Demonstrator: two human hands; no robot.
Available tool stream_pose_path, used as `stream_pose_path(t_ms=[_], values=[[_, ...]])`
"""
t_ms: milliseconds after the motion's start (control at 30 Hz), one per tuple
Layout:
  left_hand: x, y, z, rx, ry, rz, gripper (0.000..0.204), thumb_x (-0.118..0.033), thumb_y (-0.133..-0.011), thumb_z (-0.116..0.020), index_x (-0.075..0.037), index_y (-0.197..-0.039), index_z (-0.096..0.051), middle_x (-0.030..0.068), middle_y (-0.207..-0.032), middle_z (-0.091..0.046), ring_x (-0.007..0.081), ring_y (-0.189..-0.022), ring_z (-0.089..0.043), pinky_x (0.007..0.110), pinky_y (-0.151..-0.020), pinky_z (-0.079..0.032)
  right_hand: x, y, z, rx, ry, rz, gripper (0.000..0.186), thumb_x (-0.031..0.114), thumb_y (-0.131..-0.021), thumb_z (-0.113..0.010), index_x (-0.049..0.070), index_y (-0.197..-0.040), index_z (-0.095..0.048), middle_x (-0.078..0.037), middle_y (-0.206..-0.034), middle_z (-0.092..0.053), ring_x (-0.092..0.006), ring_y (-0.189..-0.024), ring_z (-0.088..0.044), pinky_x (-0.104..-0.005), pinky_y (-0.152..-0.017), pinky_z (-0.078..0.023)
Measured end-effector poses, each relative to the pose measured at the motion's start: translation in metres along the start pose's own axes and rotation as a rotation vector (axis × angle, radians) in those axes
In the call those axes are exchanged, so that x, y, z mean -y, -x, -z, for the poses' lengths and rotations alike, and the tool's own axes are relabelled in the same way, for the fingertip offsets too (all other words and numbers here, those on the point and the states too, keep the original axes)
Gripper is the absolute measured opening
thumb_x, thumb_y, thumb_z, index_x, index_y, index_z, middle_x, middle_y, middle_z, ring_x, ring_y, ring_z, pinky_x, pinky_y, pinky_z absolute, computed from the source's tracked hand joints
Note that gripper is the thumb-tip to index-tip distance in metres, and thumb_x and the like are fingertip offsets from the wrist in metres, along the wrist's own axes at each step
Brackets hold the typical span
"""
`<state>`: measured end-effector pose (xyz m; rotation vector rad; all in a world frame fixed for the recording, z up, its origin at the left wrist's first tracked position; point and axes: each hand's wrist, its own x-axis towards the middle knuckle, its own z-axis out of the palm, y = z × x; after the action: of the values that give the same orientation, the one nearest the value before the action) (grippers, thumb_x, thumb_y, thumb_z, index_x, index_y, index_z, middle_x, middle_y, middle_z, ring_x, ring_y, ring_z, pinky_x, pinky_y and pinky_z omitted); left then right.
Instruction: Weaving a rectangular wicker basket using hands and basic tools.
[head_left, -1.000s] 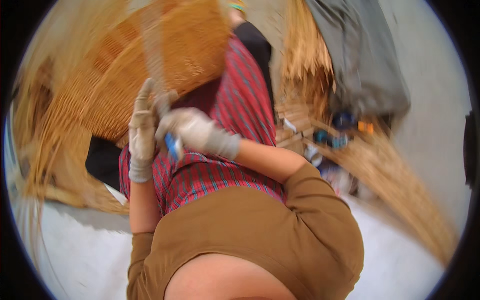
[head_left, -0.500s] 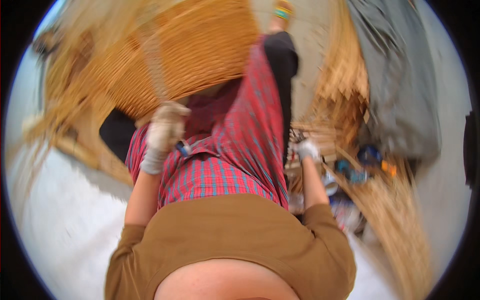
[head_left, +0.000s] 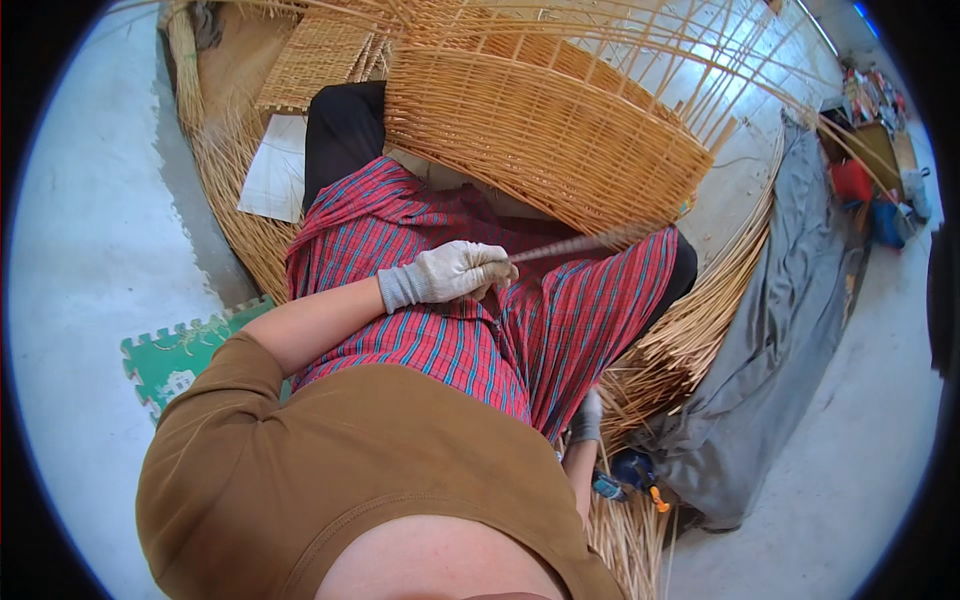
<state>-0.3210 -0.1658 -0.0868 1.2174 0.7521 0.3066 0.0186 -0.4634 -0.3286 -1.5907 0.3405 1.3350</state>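
Observation:
My left hand (head_left: 462, 272), in a whitish work glove, is over my lap with its fingers closed. It grips a long thin greyish bar (head_left: 575, 245), blurred by motion, which points right toward the basket's lower edge. The half-woven wicker basket (head_left: 540, 130) leans on its side beyond my knees, with long loose stakes sticking out of its far rim. My right hand (head_left: 588, 415), gloved too, is low beside my right thigh. The red checked cloth (head_left: 600, 300) over my legs hides its fingers, so what it touches does not show.
Bundles of wicker rods lie left (head_left: 235, 190) and right (head_left: 710, 310) of me. A grey sheet (head_left: 755, 370) covers something long on the right. Near my right hand are a blue object (head_left: 632, 468) and an orange one (head_left: 658, 498). A green foam mat (head_left: 170, 365) lies left.
My view has swung round to the right. The bar in my left hand pointed up and away before and points right now. My right hand, earlier in plain view over small items, is now largely hidden.

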Motion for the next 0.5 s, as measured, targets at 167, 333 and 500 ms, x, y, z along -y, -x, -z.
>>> stream_pose_path(t_ms=[167, 333, 500], values=[[-0.002, -0.012, 0.019, 0.049, -0.728, -0.586, 0.015, -0.027, -0.095, -0.067, -0.013, -0.098, -0.067, 0.0073, -0.085, -0.066, 0.0299, -0.081, -0.066, 0.039, -0.07, -0.054, 0.238, 0.115, -0.123, -0.386, 0.776, 0.882, 0.035, 0.032, -0.096, -0.066, 0.002, -0.112, -0.056, -0.007, -0.093, -0.063, -0.0204, -0.083, -0.06, -0.0375, -0.078, -0.048], [0.037, -0.067, 0.071, -0.182, -1.114, -0.521, 0.03, -0.042, -0.093, -0.065, -0.012, -0.096, -0.067, 0.0156, -0.138, -0.057, 0.0326, -0.103, -0.068, 0.041, -0.085, -0.056, 0.309, 0.159, -0.305, -0.219, 1.488, 1.708, 0.066, 0.038, -0.076, -0.086, 0.005, -0.125, -0.059, -0.012, -0.116, -0.063, -0.0336, -0.105, -0.061, -0.0449, -0.096, -0.047], [0.055, -0.082, 0.098, -0.354, -1.136, -0.36, 0.02, -0.029, -0.092, -0.064, -0.009, -0.095, -0.064, 0.0189, -0.142, -0.053, 0.0357, -0.112, -0.065, 0.038, -0.091, -0.056, 0.275, 0.139, -0.421, 0.02, 1.946, 1.838, 0.074, 0.042, -0.068, -0.088, 0.013, -0.128, -0.057, -0.006, -0.113, -0.062, -0.0282, -0.111, -0.059, -0.0453, -0.097, -0.044]])
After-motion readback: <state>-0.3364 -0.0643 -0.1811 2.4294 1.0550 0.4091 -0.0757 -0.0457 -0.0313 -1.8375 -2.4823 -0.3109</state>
